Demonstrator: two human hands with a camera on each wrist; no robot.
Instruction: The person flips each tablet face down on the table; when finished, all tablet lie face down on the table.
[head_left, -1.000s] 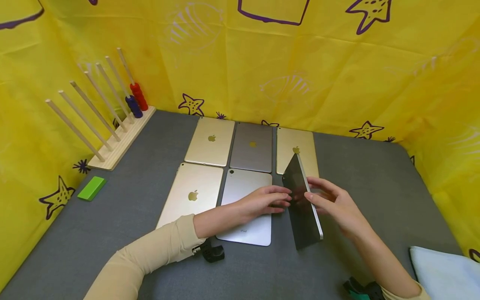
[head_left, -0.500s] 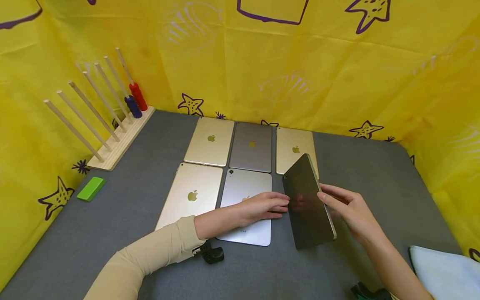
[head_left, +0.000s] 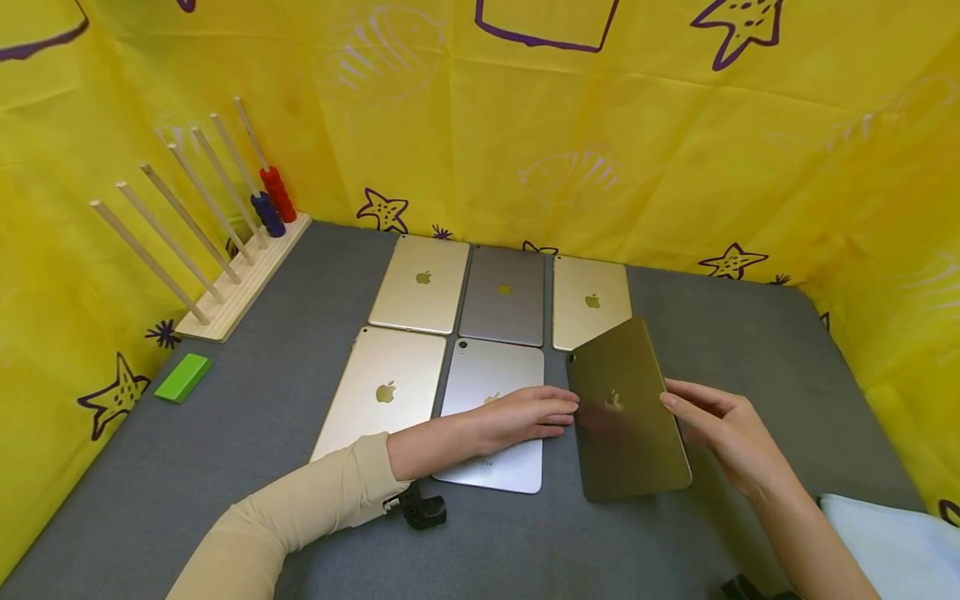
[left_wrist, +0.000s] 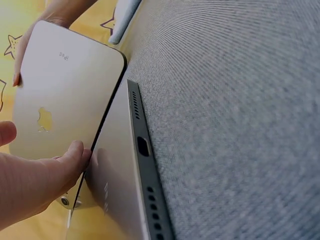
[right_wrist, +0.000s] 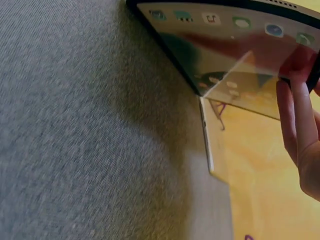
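Observation:
A tablet (head_left: 626,442) with an apple logo stands tilted, its left long edge low against the table and its right edge raised. My right hand (head_left: 735,429) pinches that raised edge between thumb and fingers. In the right wrist view the lit screen (right_wrist: 240,55) with app icons shows on its underside, fingers against it. My left hand (head_left: 525,412) lies over a silver tablet (head_left: 517,471), fingers nearly straight, fingertips right at the tilted tablet's low edge. The left wrist view shows the tilted tablet's back (left_wrist: 75,85) beside the silver tablet's port edge (left_wrist: 142,145).
Two gold tablets (head_left: 420,258) (head_left: 581,287) flank a dark grey tablet (head_left: 502,267) in the back row. Another gold tablet (head_left: 405,358) lies front left. A wooden peg rack (head_left: 225,300), green block (head_left: 183,377) and light blue cloth (head_left: 892,542) lie around the edges.
My right hand has moved right and lowered the tablet's raised edge, so its back turns further upward and its logo shows. The left hand has stayed nearly in place.

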